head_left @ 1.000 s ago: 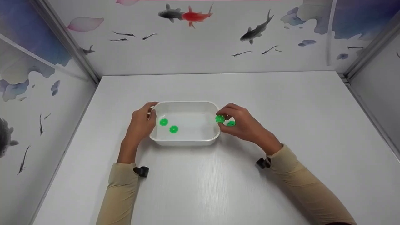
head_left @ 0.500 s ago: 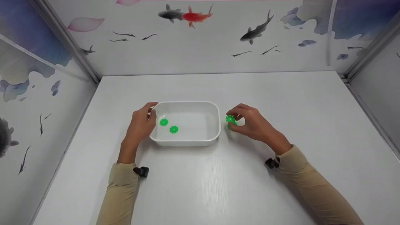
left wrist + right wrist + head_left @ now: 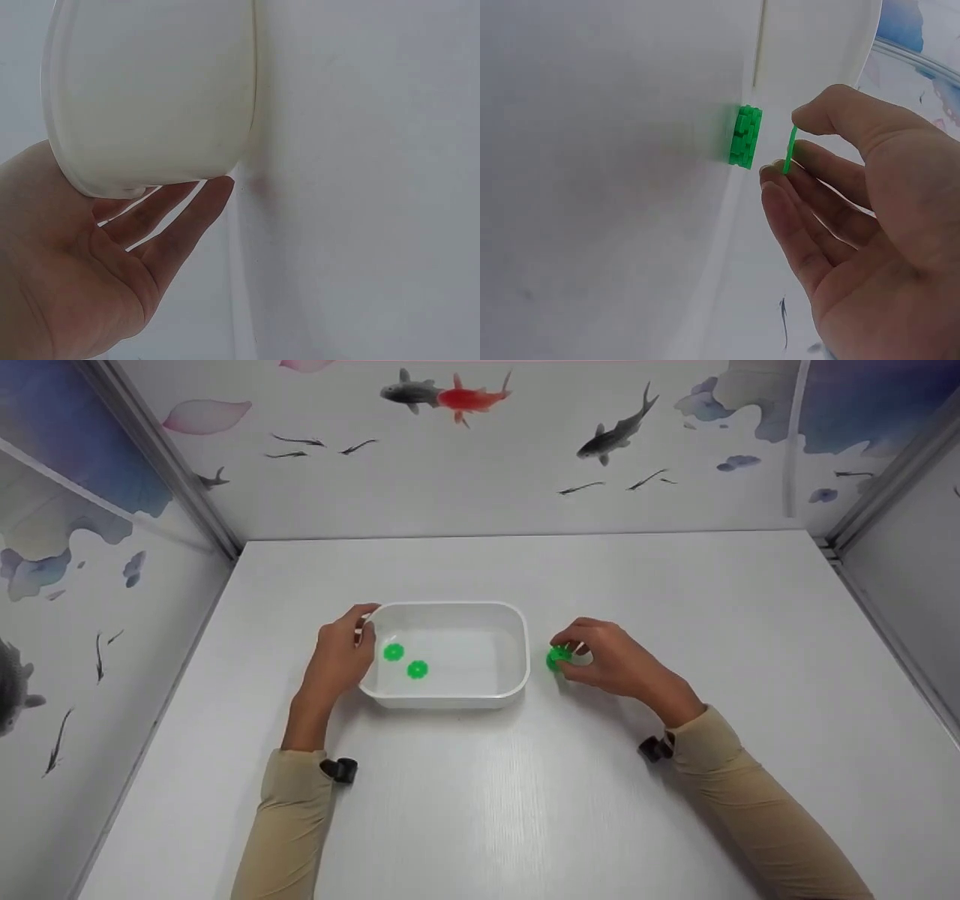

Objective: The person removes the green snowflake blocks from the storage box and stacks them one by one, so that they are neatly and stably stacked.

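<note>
A white rectangular tub (image 3: 446, 703) stands on the table, two green flower-shaped discs (image 3: 418, 669) lying flat in its left part. At its left end, my left hand (image 3: 341, 656) grips the rim, its fingers along the outer wall in the left wrist view; the thumb is partly hidden there. Right of the tub, my right hand (image 3: 611, 660) pinches a thin green flower-shaped disc (image 3: 790, 148) between thumb and fingertips. Just below that disc, with a small gap, a short stack of green discs (image 3: 745, 139) rests on the table, mostly covered by the hand in the head view.
The white table (image 3: 480, 810) is bounded by a back wall (image 3: 487, 472) and side panels painted with fish and petals. A dark wrist camera (image 3: 656, 748) sits below the right cuff, another wrist camera (image 3: 341, 770) beside the left cuff.
My right hand has moved right from the tub's right rim with the pinched disc, then lowered slightly over the green stack. The left hand and the tub stay put.
</note>
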Demonstrator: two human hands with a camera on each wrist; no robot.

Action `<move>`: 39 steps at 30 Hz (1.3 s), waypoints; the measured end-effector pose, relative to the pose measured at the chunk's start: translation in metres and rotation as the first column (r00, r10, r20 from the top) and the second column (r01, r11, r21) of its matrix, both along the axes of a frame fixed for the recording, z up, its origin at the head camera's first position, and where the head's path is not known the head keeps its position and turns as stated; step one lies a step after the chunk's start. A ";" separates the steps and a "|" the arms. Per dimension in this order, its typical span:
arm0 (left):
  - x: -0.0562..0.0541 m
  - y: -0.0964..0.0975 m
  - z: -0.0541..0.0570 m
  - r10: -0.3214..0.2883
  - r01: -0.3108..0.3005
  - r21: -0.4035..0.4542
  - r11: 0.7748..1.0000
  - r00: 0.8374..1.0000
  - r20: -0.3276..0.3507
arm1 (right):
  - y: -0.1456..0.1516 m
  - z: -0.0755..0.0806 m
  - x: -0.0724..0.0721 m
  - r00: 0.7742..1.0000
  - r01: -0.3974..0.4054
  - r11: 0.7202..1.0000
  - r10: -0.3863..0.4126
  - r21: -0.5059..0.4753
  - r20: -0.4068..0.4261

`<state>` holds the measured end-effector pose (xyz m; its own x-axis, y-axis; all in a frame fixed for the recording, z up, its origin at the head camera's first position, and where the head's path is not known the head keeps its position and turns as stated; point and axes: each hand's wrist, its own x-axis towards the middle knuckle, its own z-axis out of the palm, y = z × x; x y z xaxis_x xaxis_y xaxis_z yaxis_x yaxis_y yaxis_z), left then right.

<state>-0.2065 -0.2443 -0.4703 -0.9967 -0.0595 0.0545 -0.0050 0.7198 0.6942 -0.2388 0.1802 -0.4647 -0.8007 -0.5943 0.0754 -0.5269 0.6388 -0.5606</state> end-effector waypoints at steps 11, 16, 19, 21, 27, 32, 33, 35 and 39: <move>-0.001 0.001 0.000 0.008 -0.008 0.004 1.000 1.000 0.007 | 0.002 -0.002 -0.002 0.999 -0.021 0.999 0.022 0.035 -0.023; 0.000 0.000 0.000 0.007 -0.007 0.006 1.000 1.000 0.001 | 0.001 -0.002 -0.001 1.000 -0.023 0.998 0.024 0.052 -0.018; 0.000 0.000 0.000 0.006 -0.005 0.005 1.000 1.000 -0.006 | 0.001 -0.002 -0.001 1.000 -0.018 0.997 0.019 0.071 -0.016; 0.001 0.000 0.000 0.003 -0.003 0.004 1.000 1.000 -0.009 | 0.001 -0.001 -0.001 1.000 -0.015 0.996 0.016 0.086 -0.016; -0.001 -0.001 0.000 -0.001 0.001 0.008 1.000 1.000 -0.007 | 0.001 0.000 0.000 0.999 -0.018 0.994 0.021 0.112 -0.026; -0.001 0.000 0.001 0.003 -0.003 0.002 1.000 1.000 0.004 | 0.002 -0.001 0.001 0.999 -0.007 0.993 0.011 0.122 -0.035; -0.001 0.000 0.001 0.006 -0.006 -0.002 1.000 1.000 0.006 | 0.002 -0.001 0.001 0.999 -0.004 0.992 0.008 0.123 -0.036; 0.000 0.000 0.001 0.009 -0.009 -0.006 1.000 1.000 0.013 | 0.002 -0.001 0.001 0.999 0.000 0.992 0.004 0.124 -0.036; 0.000 0.001 0.002 0.015 -0.015 -0.006 1.000 1.000 0.019 | 0.002 -0.001 0.001 1.000 -0.003 0.992 0.007 0.127 -0.028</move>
<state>-0.2063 -0.2437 -0.4687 -0.9966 -0.0739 0.0362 -0.0287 0.7239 0.6893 -0.2379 0.1819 -0.4660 -0.7963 -0.6045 0.0217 -0.5449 0.7013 -0.4596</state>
